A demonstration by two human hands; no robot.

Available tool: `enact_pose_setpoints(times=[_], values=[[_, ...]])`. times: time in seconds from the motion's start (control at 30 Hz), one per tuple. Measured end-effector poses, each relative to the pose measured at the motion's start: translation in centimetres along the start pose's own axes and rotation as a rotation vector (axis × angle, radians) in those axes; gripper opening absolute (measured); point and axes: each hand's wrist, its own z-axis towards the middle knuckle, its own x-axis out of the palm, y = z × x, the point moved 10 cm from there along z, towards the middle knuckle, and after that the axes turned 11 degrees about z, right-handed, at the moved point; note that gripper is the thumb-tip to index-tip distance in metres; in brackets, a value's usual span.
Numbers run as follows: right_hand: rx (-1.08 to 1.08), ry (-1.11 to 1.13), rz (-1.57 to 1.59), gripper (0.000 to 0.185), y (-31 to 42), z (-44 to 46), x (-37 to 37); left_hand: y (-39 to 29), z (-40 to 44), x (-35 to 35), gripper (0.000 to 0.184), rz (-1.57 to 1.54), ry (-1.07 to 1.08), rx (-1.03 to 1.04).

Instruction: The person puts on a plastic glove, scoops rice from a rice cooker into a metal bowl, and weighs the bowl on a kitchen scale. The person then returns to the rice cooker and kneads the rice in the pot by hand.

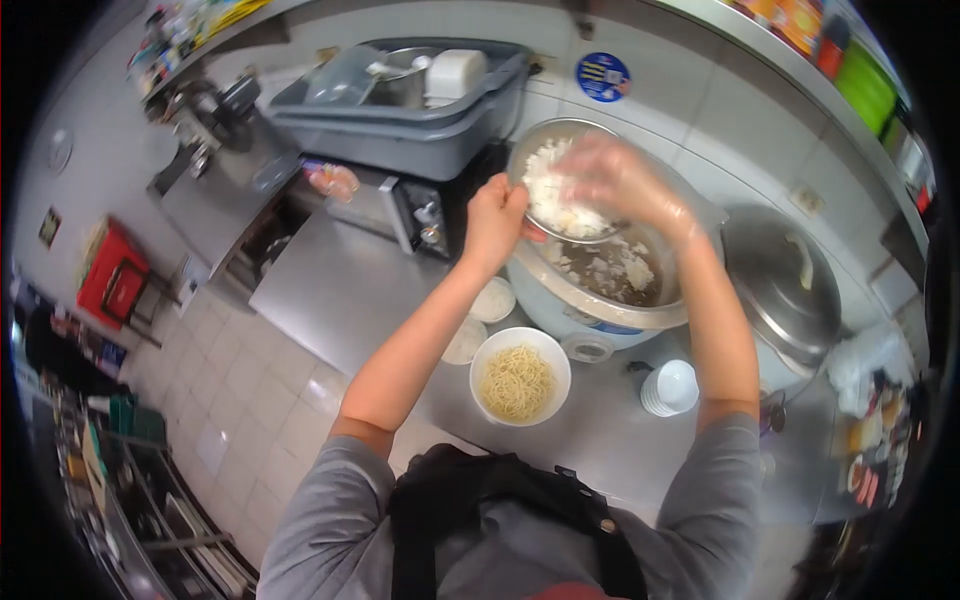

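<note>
My left hand grips the near left rim of a round metal bowl heaped with white rice. The bowl is tilted over the mouth of a large rice cooker, where more rice clumps lie on the dark inside. Over the bowl's right side is my right hand, its fingers smeared by motion, so their grip is unclear. Below the cooker stands a white bowl of yellow noodles. Two small bowls with white contents, one a rice bowl, sit beside it.
Stacked white cups stand on the steel counter, right of the noodles. A second lidded pot is at the right. Grey tubs holding containers rest on a microwave at the back left. A shelf runs overhead.
</note>
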Motion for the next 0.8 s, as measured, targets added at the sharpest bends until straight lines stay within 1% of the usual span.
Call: enact_pose_setpoints(times=[0.03,0.07,0.1,0.2,0.23,0.27,0.3,0.33,0.4,0.43,0.47,0.5,0.53,0.6,0.63,0.67,0.73,0.77,0.8], values=[[0.003,0.051,-0.130,0.023,1.2,0.2,2.3,-0.8,-1.1,-0.9,0.019,-0.025,-0.017,0.018],[-0.005,0.099,-0.258,0.023,2.4,0.8,4.5,-1.2,-2.3,-1.8,0.018,-0.074,-0.029,-0.007],[-0.054,0.128,-0.228,0.023,3.8,1.4,6.2,-1.1,-3.4,-3.1,0.018,-0.098,-0.051,-0.002],[0.054,0.108,-0.113,0.023,5.5,3.2,8.8,-1.7,-7.6,-8.0,0.019,-0.085,-0.121,-0.025],[0.007,0.136,-0.080,0.023,7.4,3.8,10.5,-2.4,-9.4,-10.1,0.021,-0.022,-0.175,-0.018],[-0.055,0.193,0.025,0.024,9.7,4.3,12.3,-2.7,-11.3,-12.6,0.021,-0.003,-0.233,-0.015],[-0.117,0.253,0.128,0.025,12.3,4.7,14.2,-2.9,-13.1,-14.9,0.022,0.054,-0.253,-0.014],[-0.167,0.283,0.157,0.025,15.1,4.9,15.9,-3.3,-15.2,-17.1,0.023,0.112,-0.277,-0.014],[-0.492,0.356,0.056,0.024,23.0,4.2,19.8,-5.1,-21.4,-22.3,0.023,0.213,-0.403,-0.052],[-0.559,0.383,0.098,0.024,26.5,4.3,21.8,-5.1,-24.7,-24.9,0.023,0.245,-0.452,-0.087],[-0.526,0.344,0.076,0.023,29.4,5.1,23.5,-5.3,-28.2,-27.5,0.023,0.276,-0.504,-0.122],[-0.491,0.305,0.058,0.021,31.9,5.8,25.3,-5.2,-32.2,-30.0,0.026,0.318,-0.543,-0.211],[-0.553,0.331,0.103,0.021,33.8,5.3,28.8,-5.8,-36.3,-32.3,0.026,0.336,-0.621,-0.218],[-0.100,0.437,0.581,0.020,32.5,6.0,37.8,-6.3,-44.5,-36.2,0.026,0.286,-0.793,-0.255],[-0.186,0.635,0.347,0.017,37.6,4.9,41.8,-6.8,-48.5,-37.8,0.027,0.275,-0.867,-0.251],[-0.521,0.570,0.450,0.020,41.2,3.2,44.9,-7.4,-52.8,-39.4,0.027,0.298,-0.940,-0.249],[-0.773,0.519,0.627,0.026,49.8,2.4,46.2,-7.9,-61.3,-42.1,0.024,0.343,-1.141,-0.320],[-0.813,0.539,0.660,0.026,52.2,2.1,48.0,-8.6,-64.8,-42.8,0.024,0.357,-1.196,-0.321],[-0.511,0.583,0.945,0.029,52.1,3.5,50.1,-9.5,-68.2,-43.0,0.023,0.339,-1.286,-0.331]])
